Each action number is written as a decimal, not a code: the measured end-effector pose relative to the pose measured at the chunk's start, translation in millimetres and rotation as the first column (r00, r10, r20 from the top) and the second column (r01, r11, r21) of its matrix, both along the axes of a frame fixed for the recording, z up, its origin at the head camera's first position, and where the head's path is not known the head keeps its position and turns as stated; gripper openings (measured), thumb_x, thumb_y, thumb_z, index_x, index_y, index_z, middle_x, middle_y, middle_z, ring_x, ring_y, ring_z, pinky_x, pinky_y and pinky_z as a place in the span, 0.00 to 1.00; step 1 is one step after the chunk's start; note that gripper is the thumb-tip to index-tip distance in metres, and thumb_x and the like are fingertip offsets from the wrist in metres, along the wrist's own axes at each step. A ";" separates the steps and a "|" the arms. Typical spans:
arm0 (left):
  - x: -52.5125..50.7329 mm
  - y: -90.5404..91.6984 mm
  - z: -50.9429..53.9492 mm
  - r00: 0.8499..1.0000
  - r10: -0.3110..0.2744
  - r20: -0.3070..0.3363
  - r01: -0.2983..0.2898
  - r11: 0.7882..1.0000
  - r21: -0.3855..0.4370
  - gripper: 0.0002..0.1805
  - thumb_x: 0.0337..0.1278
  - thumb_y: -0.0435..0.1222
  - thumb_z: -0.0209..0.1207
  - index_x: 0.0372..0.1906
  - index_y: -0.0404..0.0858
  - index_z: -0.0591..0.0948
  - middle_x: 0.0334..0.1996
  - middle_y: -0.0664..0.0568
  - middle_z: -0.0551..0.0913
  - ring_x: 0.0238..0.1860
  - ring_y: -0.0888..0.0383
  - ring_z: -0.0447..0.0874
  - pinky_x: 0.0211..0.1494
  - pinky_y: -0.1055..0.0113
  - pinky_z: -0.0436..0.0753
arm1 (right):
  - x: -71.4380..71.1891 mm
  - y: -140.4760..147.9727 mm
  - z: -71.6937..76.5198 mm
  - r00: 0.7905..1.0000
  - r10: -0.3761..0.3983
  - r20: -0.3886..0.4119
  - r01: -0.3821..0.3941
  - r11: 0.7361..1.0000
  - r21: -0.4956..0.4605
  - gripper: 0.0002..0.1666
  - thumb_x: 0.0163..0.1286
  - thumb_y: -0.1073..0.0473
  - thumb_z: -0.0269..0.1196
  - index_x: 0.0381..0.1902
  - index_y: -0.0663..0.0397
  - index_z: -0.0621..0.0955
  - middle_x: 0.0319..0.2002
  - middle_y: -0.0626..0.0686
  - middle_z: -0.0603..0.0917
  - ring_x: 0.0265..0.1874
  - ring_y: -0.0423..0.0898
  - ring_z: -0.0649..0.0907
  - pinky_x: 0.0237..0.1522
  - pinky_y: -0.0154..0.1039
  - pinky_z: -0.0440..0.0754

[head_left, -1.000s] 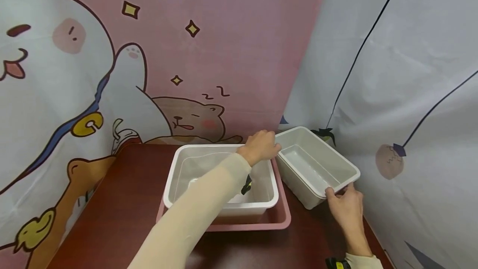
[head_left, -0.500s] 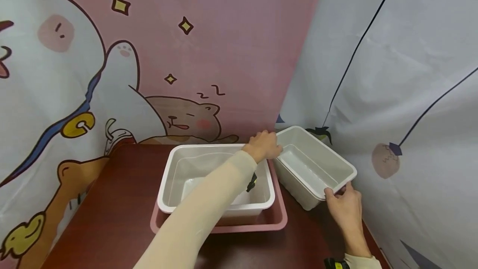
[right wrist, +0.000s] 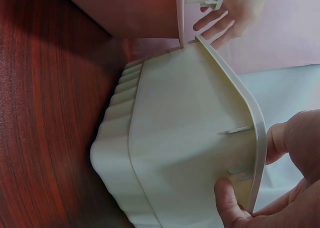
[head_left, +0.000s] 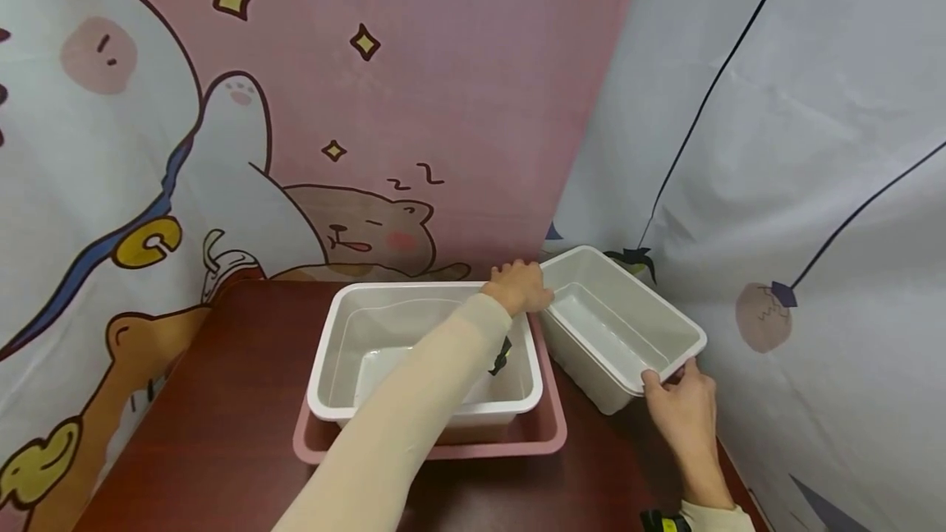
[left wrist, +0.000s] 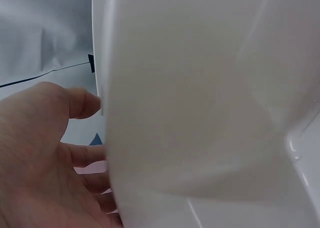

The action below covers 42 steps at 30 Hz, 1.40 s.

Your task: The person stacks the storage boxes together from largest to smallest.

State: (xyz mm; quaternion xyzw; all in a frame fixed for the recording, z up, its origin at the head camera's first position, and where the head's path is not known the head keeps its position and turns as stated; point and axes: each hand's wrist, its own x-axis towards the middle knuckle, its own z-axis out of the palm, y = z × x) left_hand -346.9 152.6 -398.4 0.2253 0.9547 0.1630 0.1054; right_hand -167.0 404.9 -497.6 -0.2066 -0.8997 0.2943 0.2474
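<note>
A white plastic bin (head_left: 429,410) sits inside a pink tray (head_left: 562,425), and a second white bin (head_left: 621,327) stands at an angle to its right. My left hand (head_left: 517,286) reaches across the first bin to its far right corner, beside the second bin's rim. Seen from the right wrist, the fingers (right wrist: 212,25) look fairly straight and spread. In the left wrist view the fingertips disappear behind the bin wall (left wrist: 200,112), so their contact is hidden. My right hand (head_left: 683,413) grips the second bin's near right corner by the rim, thumb against the outer end wall in the right wrist view.
All of this stands on a dark red-brown table (head_left: 177,433). A pink curtain (head_left: 473,105) with cartoon animals hangs behind, and a pale curtain (head_left: 835,187) closes in on the right, near the second bin. Small wet-looking drops mark the inside wall of the first bin.
The head view has turned slightly, so the bins and tray appear a little further left. Both hands keep about the same places at the bins.
</note>
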 end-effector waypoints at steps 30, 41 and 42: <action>-4.2 5.9 -10.6 0.998 -0.029 -0.064 0.027 0.999 -0.030 0.24 0.83 0.47 0.60 0.71 0.39 0.88 0.73 0.44 0.86 0.77 0.48 0.82 0.91 0.48 0.72 | -3.3 -0.6 -2.5 0.998 0.018 -0.067 -0.016 1.000 0.020 0.12 0.70 0.63 0.71 0.43 0.69 0.84 0.29 0.66 0.91 0.28 0.52 0.90 0.30 0.37 0.77; -7.9 8.6 -14.3 0.999 0.009 -0.034 -0.007 0.997 0.071 0.24 0.82 0.49 0.62 0.66 0.36 0.88 0.65 0.39 0.82 0.56 0.44 0.89 0.67 0.49 0.89 | -2.2 5.9 5.2 0.992 -0.001 -0.125 0.002 1.000 0.007 0.17 0.73 0.60 0.66 0.50 0.69 0.81 0.46 0.76 0.79 0.49 0.76 0.85 0.46 0.57 0.81; -8.3 9.4 -14.6 0.999 0.010 -0.037 -0.007 0.997 0.077 0.24 0.82 0.49 0.62 0.65 0.36 0.89 0.65 0.39 0.82 0.56 0.44 0.89 0.67 0.49 0.89 | -2.5 7.3 5.1 0.993 -0.002 -0.121 0.002 1.000 -0.006 0.18 0.73 0.59 0.64 0.52 0.70 0.80 0.48 0.76 0.77 0.51 0.75 0.82 0.49 0.62 0.80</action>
